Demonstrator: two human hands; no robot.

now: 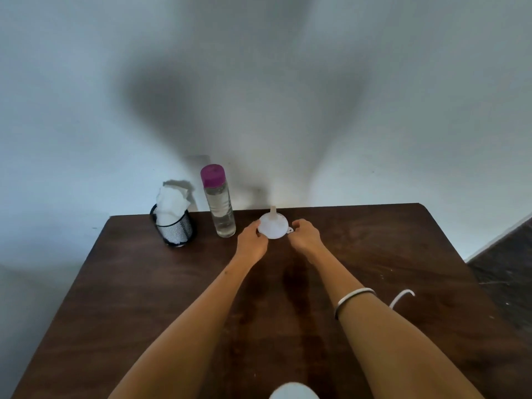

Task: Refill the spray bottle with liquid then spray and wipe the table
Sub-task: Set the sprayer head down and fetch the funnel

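Note:
A white plastic funnel sits upside down, spout up, at the far middle of the dark wooden table. My left hand pinches its left rim with curled fingers. My right hand hovers loosely curled by the small tab on the funnel's right side, and I cannot tell if it touches. To the left stands a clear bottle with a purple cap, nearly full of clear liquid. A rounded white object, cut off by the bottom edge, could be the spray bottle.
A black mesh cup holding white cloth stands at the table's far left corner. A thin white curved tube lies right of my right forearm. A pale wall rises just behind the table. Dark floor shows at the right.

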